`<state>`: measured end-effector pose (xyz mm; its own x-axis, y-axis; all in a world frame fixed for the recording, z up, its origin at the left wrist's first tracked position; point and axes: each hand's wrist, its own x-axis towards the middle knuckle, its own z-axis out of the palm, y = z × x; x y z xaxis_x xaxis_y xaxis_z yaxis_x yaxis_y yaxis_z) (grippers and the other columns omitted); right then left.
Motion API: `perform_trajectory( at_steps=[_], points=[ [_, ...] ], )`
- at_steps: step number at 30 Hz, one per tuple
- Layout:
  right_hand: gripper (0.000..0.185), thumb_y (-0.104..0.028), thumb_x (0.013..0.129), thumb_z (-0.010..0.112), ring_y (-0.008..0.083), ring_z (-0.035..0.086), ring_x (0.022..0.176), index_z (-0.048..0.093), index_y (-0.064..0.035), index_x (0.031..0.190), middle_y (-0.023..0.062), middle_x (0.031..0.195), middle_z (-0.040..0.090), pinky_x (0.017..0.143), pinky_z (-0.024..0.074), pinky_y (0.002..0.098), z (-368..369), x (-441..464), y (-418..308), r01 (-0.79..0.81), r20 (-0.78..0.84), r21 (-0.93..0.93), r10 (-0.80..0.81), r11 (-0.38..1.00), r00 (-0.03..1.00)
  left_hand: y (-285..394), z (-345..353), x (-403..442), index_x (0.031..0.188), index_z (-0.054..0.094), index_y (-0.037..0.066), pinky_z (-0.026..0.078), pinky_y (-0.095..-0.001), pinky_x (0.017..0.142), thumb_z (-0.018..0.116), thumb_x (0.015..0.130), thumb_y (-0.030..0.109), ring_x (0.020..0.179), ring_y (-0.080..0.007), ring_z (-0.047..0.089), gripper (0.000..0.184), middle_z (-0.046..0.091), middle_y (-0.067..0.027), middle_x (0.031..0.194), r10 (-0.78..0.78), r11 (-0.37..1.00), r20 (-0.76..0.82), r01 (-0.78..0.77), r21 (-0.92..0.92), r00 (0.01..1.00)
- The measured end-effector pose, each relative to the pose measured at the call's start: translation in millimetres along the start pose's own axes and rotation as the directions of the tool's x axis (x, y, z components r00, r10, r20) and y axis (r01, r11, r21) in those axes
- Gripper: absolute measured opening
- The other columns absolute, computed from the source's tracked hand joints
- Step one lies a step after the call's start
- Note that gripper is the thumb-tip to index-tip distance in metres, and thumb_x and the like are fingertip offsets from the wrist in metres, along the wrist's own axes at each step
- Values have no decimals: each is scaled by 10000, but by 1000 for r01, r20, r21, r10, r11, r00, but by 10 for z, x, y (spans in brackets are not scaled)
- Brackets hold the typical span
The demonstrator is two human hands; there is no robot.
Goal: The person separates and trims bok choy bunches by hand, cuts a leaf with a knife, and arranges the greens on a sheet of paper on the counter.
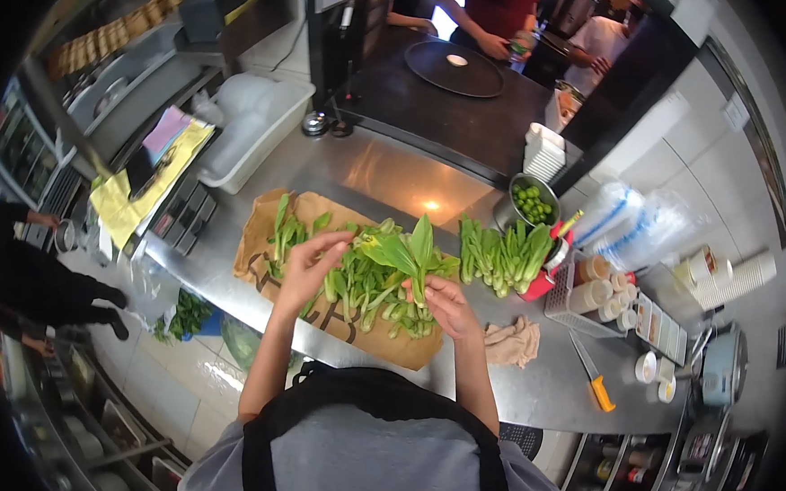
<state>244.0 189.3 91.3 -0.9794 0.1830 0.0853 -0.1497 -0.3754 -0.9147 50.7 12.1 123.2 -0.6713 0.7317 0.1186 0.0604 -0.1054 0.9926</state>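
Leafy greens (345, 288) lie heaped on a brown paper sheet (393, 349) on the steel counter. My right hand (448, 305) is closed round the pale stem of a leafy green (421, 256), held upright above the heap. To the left, my left hand (309, 272) is raised over the greens beside the held leaves, fingers curled near a yellowish leaf; whether they touch it is unclear. A second pile of greens (505, 257) sits right of the paper.
A knife (602, 393) with an orange handle and a cloth (511, 341) lie at right. Behind them are a bowl of limes (532, 203) and a basket (578, 302) of containers. A white tub (270, 125) stands back left. People (505, 27) stand beyond the hatch.
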Motion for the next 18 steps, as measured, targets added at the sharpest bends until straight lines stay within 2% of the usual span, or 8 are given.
perform_trajectory(
  at_steps=[1,4,5,8,11,14,15,18],
  points=[
    [304,-138,920,470,132,534,923,537,57,1143,71,998,592,858,397,274,52,21,1,-17,-20,-28,17,999,1000,54,47,-9,1144,569,1,510,-232,681,627,817,29,869,-137,607,333,593,-75,1078,-57,977,46,65,-202,997],
    [296,-135,927,455,121,530,904,544,50,1141,60,966,589,842,397,260,158,45,5,-65,-78,-90,58,994,995,132,106,-52,1143,566,-10,508,-210,690,635,799,-12,831,-106,614,351,601,-72,1057,-41,938,108,75,-338,993],
    [292,-128,924,453,133,530,907,541,55,1135,73,976,589,842,397,270,157,42,23,-78,-90,-93,70,993,993,28,73,-46,1159,554,-9,511,-212,685,639,793,-22,805,-89,617,375,601,-86,1055,-23,948,116,58,-312,993],
    [286,-120,923,446,145,534,897,536,59,1127,86,984,588,832,405,280,101,44,69,-104,-89,-44,100,994,991,-85,22,-51,1159,552,9,523,-222,680,595,795,-77,805,-108,623,377,594,-67,1065,-57,977,127,81,-199,990],
    [286,-110,924,444,145,541,888,527,53,1144,83,988,587,821,415,281,67,67,134,-94,-73,36,96,995,993,-121,31,-62,1168,539,2,514,-226,676,644,799,5,795,-103,616,384,588,-72,1061,-11,979,39,19,-205,999],
    [264,-85,916,473,119,543,890,526,34,1146,64,989,588,792,429,261,149,109,188,-8,-159,12,10,1000,987,6,236,-100,1179,526,1,509,-235,690,642,816,54,863,-107,603,384,602,-70,1030,-147,932,-118,97,-349,982],
    [255,-75,913,488,107,543,891,527,27,1143,55,989,588,780,434,250,192,123,225,28,-201,-16,-31,999,979,-54,307,-125,1180,519,2,498,-247,723,629,834,82,923,-116,584,372,608,-70,1021,-192,938,-39,171,-301,981],
    [245,-29,885,539,104,549,927,517,11,1125,54,993,589,789,437,232,230,140,410,111,-218,-91,-128,990,967,-277,557,-226,1152,532,3,477,-245,761,628,836,79,921,-115,574,339,609,-62,1015,-191,931,63,201,-303,980]
  ],
)
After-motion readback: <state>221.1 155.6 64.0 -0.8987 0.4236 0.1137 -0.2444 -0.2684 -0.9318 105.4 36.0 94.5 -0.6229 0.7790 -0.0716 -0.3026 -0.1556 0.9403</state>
